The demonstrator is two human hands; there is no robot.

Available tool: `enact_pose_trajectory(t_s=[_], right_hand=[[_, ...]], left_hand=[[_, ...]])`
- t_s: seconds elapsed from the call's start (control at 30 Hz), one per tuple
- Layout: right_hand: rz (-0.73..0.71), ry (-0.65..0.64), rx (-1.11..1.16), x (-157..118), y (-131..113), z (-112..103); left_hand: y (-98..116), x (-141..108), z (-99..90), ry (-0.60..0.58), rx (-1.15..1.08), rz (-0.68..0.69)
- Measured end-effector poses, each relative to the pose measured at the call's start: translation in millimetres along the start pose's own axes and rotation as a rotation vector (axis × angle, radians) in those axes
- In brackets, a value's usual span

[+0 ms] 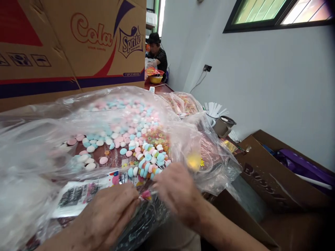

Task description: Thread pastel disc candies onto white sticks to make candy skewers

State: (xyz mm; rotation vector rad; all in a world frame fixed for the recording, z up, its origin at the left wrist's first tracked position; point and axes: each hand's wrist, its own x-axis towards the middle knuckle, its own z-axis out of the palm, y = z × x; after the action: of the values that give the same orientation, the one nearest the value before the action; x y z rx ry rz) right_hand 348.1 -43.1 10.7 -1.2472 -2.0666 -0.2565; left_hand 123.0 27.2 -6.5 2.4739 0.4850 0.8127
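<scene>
My left hand (112,205) is closed at the lower middle, fingers pinched together. At its fingertips is a small pink and yellow piece (146,195), too blurred to name. My right hand (178,190), smeared by motion, has its fingers curled in just to the right of that piece; what it grips is hidden. Just beyond both hands lie strung candy beads (149,162) in blue, white, pink and yellow. Loose pastel candy tablets (120,139) spread behind them, partly under clear plastic sheeting (65,118). Small ring-shaped candies (158,136) are heaped beside the tablets. A printed white packet (75,195) lies beyond my left hand.
A large cola carton (91,45) stands at the back left. On the right are a cup of white sticks (214,109), a dark lidded mug (225,125) and an open brown carton (267,174) with purple contents. Another person (158,57) sits behind, near a yellow bowl (156,80).
</scene>
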Motion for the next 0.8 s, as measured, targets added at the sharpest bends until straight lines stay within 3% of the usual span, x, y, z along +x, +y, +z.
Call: enact_pose_trajectory(t_s=[0.07, 0.1, 0.17, 0.2, 0.3, 0.47, 0.63, 0.8], right_hand=[[0.159, 0.224, -0.197, -12, 32, -24], [0.31, 0.236, -0.317, -19, 51, -34], [0.674, -0.083, -0.489, -32, 88, -48], [0.721, -0.185, -0.487, -36, 104, -49], [0.759, -0.378, -0.446, -41, 131, -39], [0.824, -0.502, -0.435, -38, 132, -16], [0.844, -0.52, -0.397, -39, 130, -20], [0.847, -0.421, -0.34, -43, 137, -30]], left_hand=[[-1, -1, -4.5, -0.035, -0.111, -0.203], [-2, -2, -6.7, -0.029, -0.184, -0.33], [-4, -3, -9.2, 0.01, -0.359, -0.534], [-4, -2, -9.2, 0.015, -0.452, -0.603], [-2, 3, -5.2, -0.006, -0.684, -0.711], [7, 9, 3.8, 0.041, -0.83, -0.843], [11, 10, 6.1, 0.06, -0.871, -0.89], [15, 14, 3.4, 0.077, -0.895, -0.943]])
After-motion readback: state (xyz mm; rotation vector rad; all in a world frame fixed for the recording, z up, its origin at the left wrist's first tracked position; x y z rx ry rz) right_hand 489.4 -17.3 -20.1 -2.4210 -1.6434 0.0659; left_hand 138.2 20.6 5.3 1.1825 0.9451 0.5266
